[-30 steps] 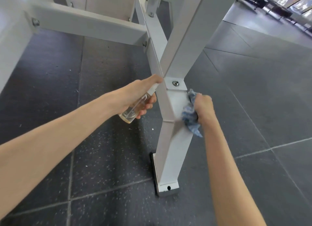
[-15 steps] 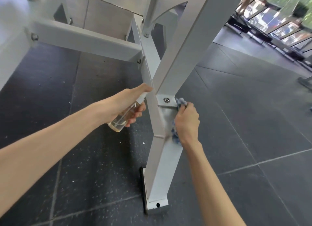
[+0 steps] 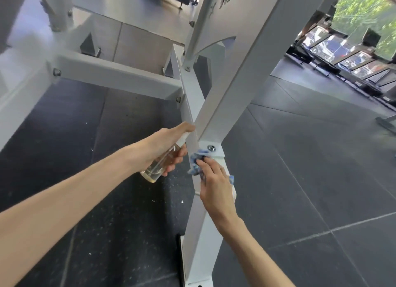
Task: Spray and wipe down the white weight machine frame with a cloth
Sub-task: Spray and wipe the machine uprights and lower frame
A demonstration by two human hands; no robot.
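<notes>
**Cloth pressed to the frame leg just below the joint bolt**

Above the bolt [image 3: 211,148], two beams of the white frame [image 3: 227,98] cross in an X, their edges close together. Up and left of the bolt, a crossbar [image 3: 120,74] runs off to the left. Right of the bolt, the dark tiled floor [image 3: 300,169] stretches wide toward a row of windows [image 3: 342,49] far up and right. Left of the bolt the floor is speckled.

Just below and left of the bolt, the right hand [image 3: 216,179] holds a bunched blue cloth [image 3: 198,160] against the leg. Further left of the bolt, the left hand [image 3: 165,145] grips a clear spray bottle [image 3: 159,164] of pale liquid, with its forefinger laid over the top.

The frame is smooth, painted square tube. Well below the bolt, the leg ends in a foot plate [image 3: 199,283] on the floor.
</notes>
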